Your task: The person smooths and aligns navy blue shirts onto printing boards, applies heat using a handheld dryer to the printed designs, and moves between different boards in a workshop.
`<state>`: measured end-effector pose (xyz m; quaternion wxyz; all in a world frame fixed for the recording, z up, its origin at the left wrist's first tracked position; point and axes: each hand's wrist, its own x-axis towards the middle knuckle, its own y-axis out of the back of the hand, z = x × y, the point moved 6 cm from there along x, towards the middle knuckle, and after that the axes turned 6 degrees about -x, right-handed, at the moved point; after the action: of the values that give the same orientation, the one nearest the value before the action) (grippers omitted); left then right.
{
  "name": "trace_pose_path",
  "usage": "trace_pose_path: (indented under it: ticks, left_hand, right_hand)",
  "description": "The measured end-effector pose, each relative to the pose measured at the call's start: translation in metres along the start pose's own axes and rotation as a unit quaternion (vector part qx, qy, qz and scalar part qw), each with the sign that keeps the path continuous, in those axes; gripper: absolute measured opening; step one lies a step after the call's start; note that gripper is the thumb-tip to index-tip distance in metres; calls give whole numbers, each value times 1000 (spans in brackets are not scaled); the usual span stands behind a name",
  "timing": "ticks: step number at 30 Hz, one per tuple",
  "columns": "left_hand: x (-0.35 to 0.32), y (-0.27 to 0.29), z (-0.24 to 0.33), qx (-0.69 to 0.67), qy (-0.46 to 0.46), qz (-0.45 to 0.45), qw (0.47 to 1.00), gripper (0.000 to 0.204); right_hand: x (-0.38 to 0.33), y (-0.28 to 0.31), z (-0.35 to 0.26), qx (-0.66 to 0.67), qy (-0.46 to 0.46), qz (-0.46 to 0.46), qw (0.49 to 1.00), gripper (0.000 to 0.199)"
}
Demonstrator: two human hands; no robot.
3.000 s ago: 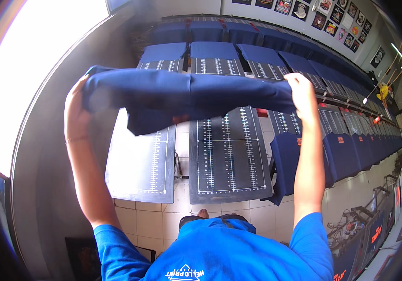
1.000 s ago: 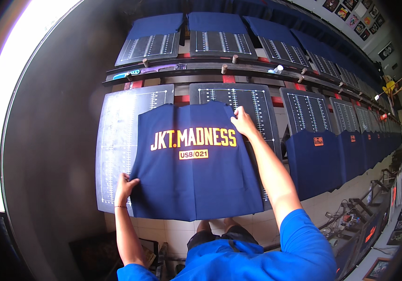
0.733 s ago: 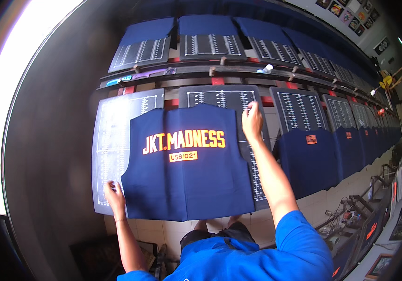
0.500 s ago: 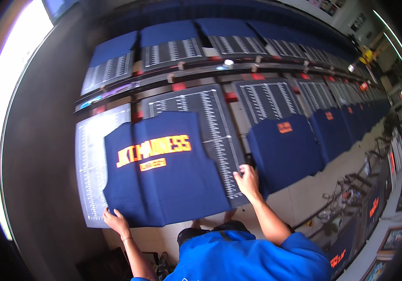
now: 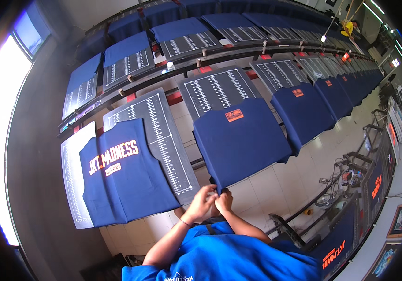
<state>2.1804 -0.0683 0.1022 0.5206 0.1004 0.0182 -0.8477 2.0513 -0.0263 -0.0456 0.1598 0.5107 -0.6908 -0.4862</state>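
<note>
Lower centre, the half-curled left hand point(image 5: 200, 203) and right hand point(image 5: 224, 201) met at the mid-frame shirt point(image 5: 241, 145), hold unclear; apparently gripping, next needing a firm pinch.

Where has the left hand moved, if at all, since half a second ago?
Yes, to the right: against the printed navy panel, the left hand was near its lower-left corner; now it is beyond its lower-right corner.

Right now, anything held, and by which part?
Left hand and right hand are at the near left corner of the nearest orange-patched navy cloth; whether either grip is closed can't be told.
</note>
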Motion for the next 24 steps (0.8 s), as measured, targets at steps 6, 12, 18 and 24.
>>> trace_pose_path:
  ticks: [6, 12, 18, 24]
  left_hand:
    - [33, 13, -15, -89, 21, 58, 994, 37]
    - [112, -95, 11, -226, 14, -49, 973, 47]
    - [159, -296, 49, -575, 173, -364, 712, 48]
    - [95, -290, 119, -620, 234, -459, 591, 46]
  right_hand:
    - [-12, 170, -65, 240, 224, -282, 902, 28]
    - [95, 378, -103, 702, 92, -110, 697, 18]
    - [145, 542, -142, 636, 192, 129, 737, 29]
    - [107, 608, -121, 676, 332, 21, 658, 42]
